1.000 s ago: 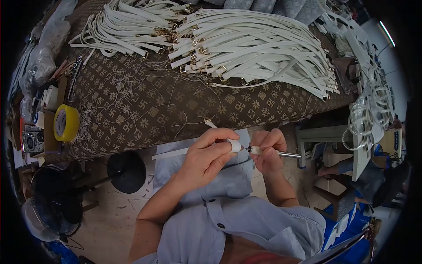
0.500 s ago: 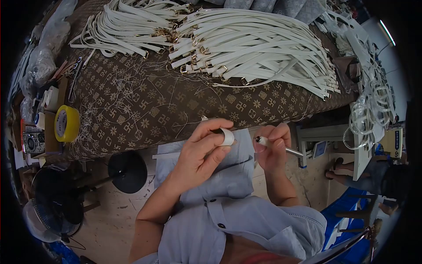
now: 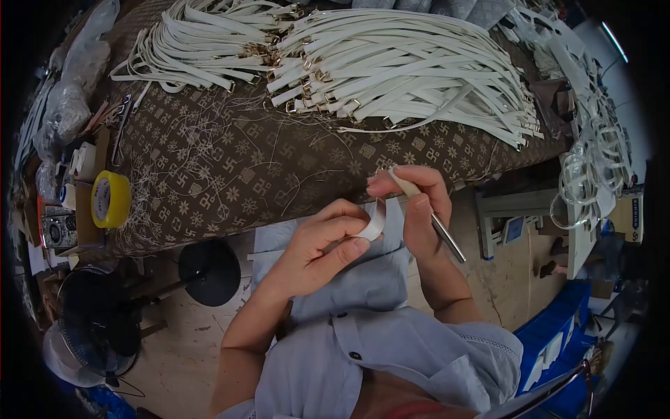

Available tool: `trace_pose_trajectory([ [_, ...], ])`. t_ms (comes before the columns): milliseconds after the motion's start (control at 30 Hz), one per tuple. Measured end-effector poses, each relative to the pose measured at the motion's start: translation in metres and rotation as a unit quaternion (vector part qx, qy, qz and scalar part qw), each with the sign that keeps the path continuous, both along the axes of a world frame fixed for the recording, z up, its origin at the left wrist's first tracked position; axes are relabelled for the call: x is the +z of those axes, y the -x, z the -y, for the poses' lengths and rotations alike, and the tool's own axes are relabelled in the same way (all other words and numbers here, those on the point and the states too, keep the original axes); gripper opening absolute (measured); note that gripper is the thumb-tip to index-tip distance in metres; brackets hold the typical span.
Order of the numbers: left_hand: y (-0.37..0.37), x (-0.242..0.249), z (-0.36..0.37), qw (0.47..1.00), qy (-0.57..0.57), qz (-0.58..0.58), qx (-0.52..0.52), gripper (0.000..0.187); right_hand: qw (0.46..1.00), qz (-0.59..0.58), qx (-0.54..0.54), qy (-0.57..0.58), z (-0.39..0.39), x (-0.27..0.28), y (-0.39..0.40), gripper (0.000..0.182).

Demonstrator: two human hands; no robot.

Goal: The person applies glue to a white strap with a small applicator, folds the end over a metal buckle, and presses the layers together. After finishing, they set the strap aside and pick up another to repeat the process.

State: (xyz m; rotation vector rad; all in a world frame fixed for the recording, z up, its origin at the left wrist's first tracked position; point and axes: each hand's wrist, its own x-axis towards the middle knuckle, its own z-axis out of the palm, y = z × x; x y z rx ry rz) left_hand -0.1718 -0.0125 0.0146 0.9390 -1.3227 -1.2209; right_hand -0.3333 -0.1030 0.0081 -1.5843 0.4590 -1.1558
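My left hand [image 3: 328, 244] pinches a short white strip [image 3: 375, 225], bent into a curve, between thumb and fingers. It is held over the lap, just off the table's near edge. My right hand [image 3: 422, 206] grips a slim metal rod tool [image 3: 448, 239] with a pale, cream-coloured end [image 3: 405, 183]. The rod slants down to the right, and the pale end points up and left between thumb and fingers. The right fingertips are a little above the strip. A large pile of white straps with gold buckles [image 3: 405, 70] lies farther back on the table.
Loose thread ends [image 3: 188, 160] litter the brown patterned cloth [image 3: 307, 164]. A yellow tape roll [image 3: 112, 199] stands at the left edge. Below is a black fan [image 3: 98, 321]. On the right are a white bench [image 3: 583, 237] and hanging clear loops [image 3: 593, 174].
My right hand has risen, turning the tool so its pale end points upward and the rod downward. My left hand keeps the white strip, now tilted differently.
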Motion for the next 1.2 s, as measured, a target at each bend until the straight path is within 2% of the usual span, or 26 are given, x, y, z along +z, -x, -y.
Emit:
trace_pose_trajectory([
  [67, -0.002, -0.003, -0.001, 1.000, 0.003, -0.014, -0.012, 0.019, 0.999, 0.006, 0.026, -0.039, 0.001, -0.003, -0.001, 0.045],
  [133, -0.002, -0.009, -0.003, 0.994, -0.052, -0.090, -0.044, 0.020, 0.998, -0.063, 0.020, -0.008, 0.004, -0.003, 0.000, 0.048],
  [267, -0.003, -0.004, -0.002, 0.991, -0.088, -0.089, -0.050, 0.021, 0.994, -0.105, 0.029, -0.012, 0.007, -0.004, 0.005, 0.042],
  [333, -0.005, 0.001, -0.001, 0.993, -0.110, -0.027, -0.039, 0.020, 0.994, -0.080, -0.049, 0.054, 0.011, -0.005, 0.006, 0.031],
  [367, -0.008, 0.001, -0.001, 0.992, -0.113, -0.029, -0.039, 0.020, 0.994, -0.082, -0.048, 0.050, 0.015, -0.002, 0.008, 0.031],
  [433, -0.018, 0.003, -0.003, 0.987, -0.053, 0.131, 0.069, 0.018, 0.932, -0.181, -0.127, 0.287, 0.028, 0.009, 0.010, 0.028],
  [500, -0.032, 0.019, -0.006, 0.978, -0.067, 0.168, 0.099, 0.017, 0.918, -0.184, -0.126, 0.327, 0.037, 0.008, 0.007, 0.031],
  [567, -0.043, 0.038, -0.008, 0.896, 0.016, 0.409, 0.172, 0.018, 0.905, -0.192, -0.119, 0.360, 0.041, 0.005, 0.001, 0.032],
  [600, -0.045, 0.052, -0.006, 0.895, 0.016, 0.410, 0.174, 0.018, 0.906, -0.190, -0.119, 0.360, 0.043, 0.003, -0.004, 0.032],
  [667, -0.048, 0.080, -0.002, 0.770, 0.039, 0.603, 0.204, 0.021, 0.900, -0.162, -0.115, 0.387, 0.046, 0.000, -0.014, 0.033],
  [700, -0.051, 0.088, 0.000, 0.770, 0.036, 0.604, 0.204, 0.021, 0.902, -0.163, -0.114, 0.384, 0.048, -0.001, -0.018, 0.033],
  [767, -0.057, 0.096, 0.010, 0.677, 0.069, 0.703, 0.205, 0.024, 0.907, -0.156, -0.138, 0.365, 0.055, -0.003, -0.025, 0.033],
  [867, -0.086, 0.078, 0.025, 0.656, 0.068, 0.729, 0.183, 0.027, 0.894, -0.155, -0.161, 0.388, 0.070, -0.016, -0.029, 0.033],
  [1033, -0.118, 0.001, 0.029, 0.680, 0.078, 0.709, 0.169, 0.029, 0.888, -0.242, -0.142, 0.363, 0.076, -0.034, -0.025, 0.032],
  [1167, -0.118, -0.018, 0.025, 0.695, 0.107, 0.677, 0.217, 0.032, 0.918, -0.212, -0.111, 0.316, 0.077, -0.037, -0.017, 0.029],
  [1200, -0.120, -0.021, 0.025, 0.696, 0.105, 0.676, 0.217, 0.032, 0.961, -0.166, -0.078, 0.207, 0.072, -0.036, -0.014, 0.026],
])
